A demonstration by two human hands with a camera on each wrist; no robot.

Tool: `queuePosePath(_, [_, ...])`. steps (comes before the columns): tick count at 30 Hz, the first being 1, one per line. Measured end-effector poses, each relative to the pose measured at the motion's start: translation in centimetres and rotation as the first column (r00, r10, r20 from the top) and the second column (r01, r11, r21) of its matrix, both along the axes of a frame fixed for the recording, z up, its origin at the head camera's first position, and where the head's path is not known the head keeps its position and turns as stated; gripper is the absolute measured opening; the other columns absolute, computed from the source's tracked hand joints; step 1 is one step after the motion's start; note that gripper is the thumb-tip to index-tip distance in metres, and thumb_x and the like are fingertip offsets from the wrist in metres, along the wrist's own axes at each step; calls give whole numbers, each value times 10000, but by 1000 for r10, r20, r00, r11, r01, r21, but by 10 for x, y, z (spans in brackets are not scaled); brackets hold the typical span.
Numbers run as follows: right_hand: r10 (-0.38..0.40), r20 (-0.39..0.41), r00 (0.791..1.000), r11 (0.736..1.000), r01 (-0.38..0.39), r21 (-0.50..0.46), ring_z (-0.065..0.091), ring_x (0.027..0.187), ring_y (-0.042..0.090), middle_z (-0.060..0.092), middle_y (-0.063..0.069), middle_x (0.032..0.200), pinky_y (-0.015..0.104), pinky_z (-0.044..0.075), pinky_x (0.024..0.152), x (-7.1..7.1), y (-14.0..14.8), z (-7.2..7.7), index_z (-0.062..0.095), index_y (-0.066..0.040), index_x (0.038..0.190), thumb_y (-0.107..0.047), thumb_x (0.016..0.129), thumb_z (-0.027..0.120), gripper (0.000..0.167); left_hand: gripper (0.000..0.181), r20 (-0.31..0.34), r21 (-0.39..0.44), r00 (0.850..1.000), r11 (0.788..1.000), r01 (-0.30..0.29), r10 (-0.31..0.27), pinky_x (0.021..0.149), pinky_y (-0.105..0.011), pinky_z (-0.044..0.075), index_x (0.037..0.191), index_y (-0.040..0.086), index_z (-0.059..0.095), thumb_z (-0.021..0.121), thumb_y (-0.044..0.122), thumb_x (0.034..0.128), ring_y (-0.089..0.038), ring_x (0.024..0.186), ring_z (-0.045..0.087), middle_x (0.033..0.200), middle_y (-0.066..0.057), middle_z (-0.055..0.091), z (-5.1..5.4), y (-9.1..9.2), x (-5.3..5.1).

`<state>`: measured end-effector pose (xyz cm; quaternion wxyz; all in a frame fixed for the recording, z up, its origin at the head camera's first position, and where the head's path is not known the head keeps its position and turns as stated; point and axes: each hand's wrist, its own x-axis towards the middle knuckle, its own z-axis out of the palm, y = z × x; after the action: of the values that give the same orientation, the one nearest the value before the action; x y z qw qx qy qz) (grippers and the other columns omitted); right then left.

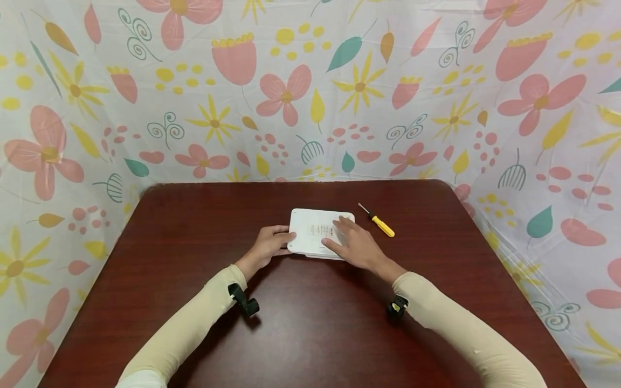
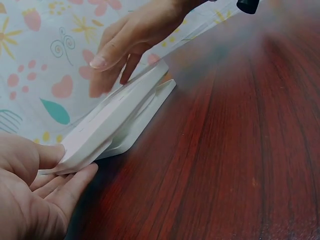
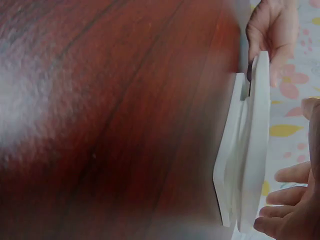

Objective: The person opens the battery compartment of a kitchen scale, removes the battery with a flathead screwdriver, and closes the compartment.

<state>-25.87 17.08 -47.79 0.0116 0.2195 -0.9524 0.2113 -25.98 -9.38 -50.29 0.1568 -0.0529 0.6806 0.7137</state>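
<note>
A flat white device [image 1: 310,229] with rounded corners and small print on its upper face lies on the table. From the side, in the left wrist view, it has two layers: a thick upper slab [image 2: 112,117] and a thinner plate [image 2: 150,122] under it, with a gap between. My left hand [image 1: 267,245] pinches its left edge, thumb on top and fingers beneath. My right hand [image 1: 359,245] is spread over the right part of the upper face, fingers extended; whether the fingertips press on it I cannot tell.
Right of the device lies a screwdriver [image 1: 380,223] with a yellow handle, its tip pointing up-left. The dark red-brown wooden table [image 1: 310,334] ends at a flowered curtain [image 1: 286,151] along the back and sides. Each wrist wears a black strap camera [image 1: 245,302].
</note>
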Motion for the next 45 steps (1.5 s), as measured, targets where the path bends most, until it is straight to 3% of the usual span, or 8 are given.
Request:
queuePosePath(8, [5, -37, 999, 998, -2, 68, 469, 1402, 400, 508, 259, 1488, 585, 496, 1047, -1, -5, -4, 638, 28, 1356, -644, 918, 644, 803, 463, 14, 19, 1000, 1000, -11, 11, 811, -371, 633, 1402, -50, 559, 695, 102, 986, -194, 878, 724, 1205, -227, 687, -1, 1, -1])
queuePosePath(19, [15, -100, 995, 980, 5, 199, 600, 1247, 423, 580, 272, 1406, 557, 596, 870, -4, -11, 0, 677, 25, 1307, -659, 863, 713, 817, 463, 19, 39, 999, 999, -26, 25, 812, -384, 633, 1404, -57, 554, 691, 89, 986, -199, 869, 725, 1189, -224, 691, -2, 1, 0])
queuePosePath(27, [87, -134, 987, 963, -48, 266, 656, 1146, 420, 618, 293, 1336, 518, 611, 841, -5, -13, 4, 688, 56, 1259, -640, 908, 673, 780, 451, 27, 42, 999, 998, -39, 38, 781, -362, 635, 1391, -66, 562, 690, 78, 983, -192, 832, 717, 1155, -211, 702, -1, 1, -2])
queuePosePath(35, [204, -228, 952, 924, -111, 365, 664, 1082, 406, 630, 297, 1261, 502, 617, 804, -5, -11, -1, 663, 97, 1228, -564, 1000, 590, 703, 459, 27, 38, 999, 999, -38, 37, 802, -369, 634, 1401, -54, 560, 692, 91, 986, -206, 875, 721, 1196, -227, 687, -2, 1, -3])
queuePosePath(39, [199, -212, 957, 936, -121, 331, 645, 1152, 415, 627, 295, 1291, 523, 607, 844, -5, -10, -1, 665, 88, 1237, -549, 1010, 581, 681, 463, 23, 32, 999, 999, -34, 34, 812, -379, 633, 1405, -48, 560, 693, 102, 988, -214, 887, 724, 1198, -224, 685, -3, 0, -2])
queuePosePath(45, [148, -188, 971, 976, -113, 186, 648, 1187, 394, 673, 240, 1279, 530, 591, 906, -2, -10, -1, 730, 30, 1194, -511, 973, 660, 589, 467, 30, 37, 999, 999, -19, 18, 826, -391, 631, 1410, -26, 563, 700, 116, 987, -213, 892, 727, 1200, -208, 686, -4, 0, -2])
